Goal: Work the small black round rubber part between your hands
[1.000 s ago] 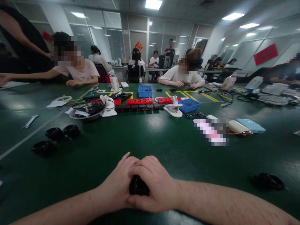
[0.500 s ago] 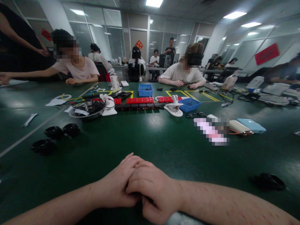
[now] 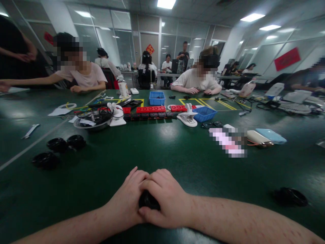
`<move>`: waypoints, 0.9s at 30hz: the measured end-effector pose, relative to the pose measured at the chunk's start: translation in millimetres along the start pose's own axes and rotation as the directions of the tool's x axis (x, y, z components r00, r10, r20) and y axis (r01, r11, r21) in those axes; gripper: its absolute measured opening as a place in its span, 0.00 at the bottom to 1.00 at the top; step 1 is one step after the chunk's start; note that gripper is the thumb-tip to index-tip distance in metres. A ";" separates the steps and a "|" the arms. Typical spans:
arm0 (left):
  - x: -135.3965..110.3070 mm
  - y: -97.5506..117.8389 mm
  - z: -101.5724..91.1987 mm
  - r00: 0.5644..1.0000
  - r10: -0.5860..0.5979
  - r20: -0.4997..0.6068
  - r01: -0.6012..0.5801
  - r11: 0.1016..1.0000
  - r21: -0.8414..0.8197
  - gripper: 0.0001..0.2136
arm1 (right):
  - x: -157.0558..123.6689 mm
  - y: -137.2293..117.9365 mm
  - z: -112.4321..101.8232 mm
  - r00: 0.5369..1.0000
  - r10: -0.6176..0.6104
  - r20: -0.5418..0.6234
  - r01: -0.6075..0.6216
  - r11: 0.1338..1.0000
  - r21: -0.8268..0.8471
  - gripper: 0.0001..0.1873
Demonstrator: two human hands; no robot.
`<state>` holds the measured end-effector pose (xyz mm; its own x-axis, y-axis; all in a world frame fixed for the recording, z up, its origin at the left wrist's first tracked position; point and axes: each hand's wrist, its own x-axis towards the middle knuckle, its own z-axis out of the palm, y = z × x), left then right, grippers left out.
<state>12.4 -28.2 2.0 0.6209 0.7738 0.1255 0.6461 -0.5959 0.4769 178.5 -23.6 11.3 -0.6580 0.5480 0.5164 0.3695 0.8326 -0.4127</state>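
Close to my body, over the near part of the green table (image 3: 165, 152), a coil of black cable (image 3: 149, 201) shows between my two hands. My left hand (image 3: 130, 191) closes on its left side, and its lower fingers are hidden. From the right, my right hand (image 3: 169, 198) wraps round it, thumb low in front and fingers over the top. Both hands touch each other above the coil. Another black coil (image 3: 290, 196) lies far to the right. Three similar coils (image 3: 58, 144) rest at the left.
A red and black power strip row (image 3: 151, 110) crosses the table ahead, between two white clip stands (image 3: 188, 117). Blue bins (image 3: 205, 114), a metal bowl of cables (image 3: 92, 123), a wrench (image 3: 31, 131) and a blue pouch (image 3: 271, 135) lie about. Two people sit opposite.
My right hand has lifted and opened out slightly, so the black coil between my hands now shows. The standing person at far left has shifted.
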 end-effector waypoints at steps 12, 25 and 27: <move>7.1 -3.6 -16.5 0.975 0.128 0.180 -0.097 0.980 -0.173 0.28 | 2.5 4.6 2.3 0.927 -0.374 -0.026 0.370 0.901 0.225 0.15; 0.6 -5.0 -5.2 0.994 0.068 0.086 -0.068 0.998 0.002 0.26 | 2.4 -2.4 -4.5 0.993 -0.090 -0.082 0.097 0.992 0.086 0.23; -1.3 -3.4 -2.8 0.997 0.053 0.050 -0.054 0.999 0.006 0.22 | 1.1 -1.5 -2.4 0.997 -0.038 -0.062 0.041 0.997 0.063 0.24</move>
<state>8.2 -26.6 2.7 0.6757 0.7293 0.1075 0.6146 -0.6378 0.4642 178.8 -24.0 14.2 -0.6298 0.5202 0.5768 0.3001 0.8479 -0.4370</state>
